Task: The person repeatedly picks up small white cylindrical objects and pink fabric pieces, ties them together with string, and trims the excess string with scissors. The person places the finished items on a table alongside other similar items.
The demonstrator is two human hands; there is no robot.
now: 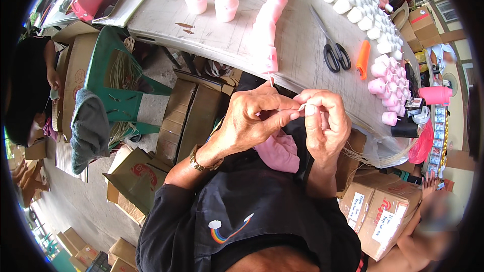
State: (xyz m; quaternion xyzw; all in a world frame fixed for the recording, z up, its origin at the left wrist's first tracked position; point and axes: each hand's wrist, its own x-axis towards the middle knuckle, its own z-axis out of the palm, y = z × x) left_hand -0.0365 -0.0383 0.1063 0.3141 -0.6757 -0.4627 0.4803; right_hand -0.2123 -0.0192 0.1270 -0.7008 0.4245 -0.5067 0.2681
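Observation:
My left hand (257,116), with a gold-coloured watch (200,158) at its wrist, pinches a thin pale cord between thumb and forefinger. Close beside it, my right hand (326,126) is closed in a pinch on the same cord (301,107), which bends at the fingertips. Just beyond the hands, a line of pink candle-like pieces (267,20) runs end to end across the table to its near edge. A short pale strand hangs from the nearest piece by my left fingers. Under the hands, a pink cloth (278,152) lies on my lap.
On the white table (217,35) are black-handled scissors (333,50), an orange cutter (362,60), two pink cups (212,6), rows of white candles (348,5) and pink candles (388,85). Cardboard boxes (378,211) and a green chair (118,100) stand around; other people sit at both sides.

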